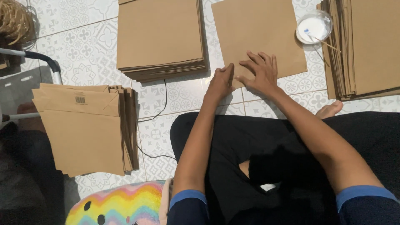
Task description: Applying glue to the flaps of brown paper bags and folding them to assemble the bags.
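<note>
Patterned tile floor (87, 50) with brown paper stacks (160, 37), glue dish (313, 27).

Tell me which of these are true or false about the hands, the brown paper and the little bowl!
1. Both hands press on one brown paper sheet. True: the left hand is at its near edge and the right hand lies flat on it.
2. The white bowl is empty. False: it holds white paste and a thin stick.
3. A black cable runs across the tiled floor. True.
4. The stack of paper bags lies to the person's right. False: it lies to their left.
</note>
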